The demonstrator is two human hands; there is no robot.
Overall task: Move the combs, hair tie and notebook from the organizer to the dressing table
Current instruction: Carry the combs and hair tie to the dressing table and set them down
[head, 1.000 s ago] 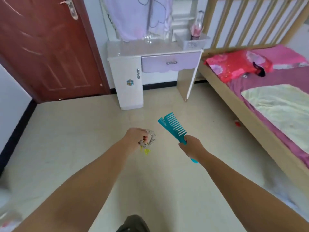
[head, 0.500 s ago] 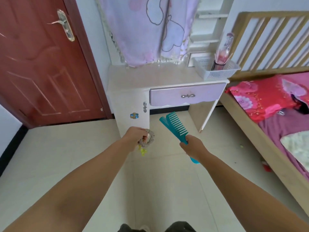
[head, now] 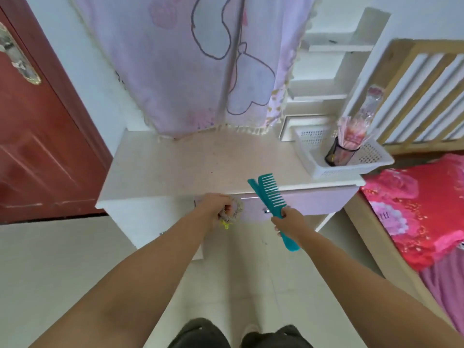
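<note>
We logged both arms stretched forward toward the dressing table (head: 175,167), whose pale top stood directly ahead with a lilac drawer front below its edge. Our left hand (head: 213,207) was curled into a fist around the hair tie (head: 232,209), a grey-beige scrunchie bunched against the fingers; a small yellow piece (head: 226,225) hung beneath it. The hand sat in front of the table's front edge, level with the drawer, not over the top.

Our right hand (head: 288,222) was wrapped tightly around the handles of the combs (head: 268,194), two teal combs held together as one bundle. The wide-toothed one lay in front, teeth facing right; a second comb's tip showed just behind it on the left. The heads rose over the table's front edge, and the handle end stuck out below the hand, over the floor.

At the table's right end sat a white perforated basket (head: 376,162), holding a dark mesh cup (head: 337,155) with pink wrapped items standing in it. We could not see a notebook in this view. A lilac patterned cloth (head: 200,71) hung over the back of the table. A red door (head: 37,146) stood to the left, and a bed with a red floral cover (head: 414,209) to the right.
</note>
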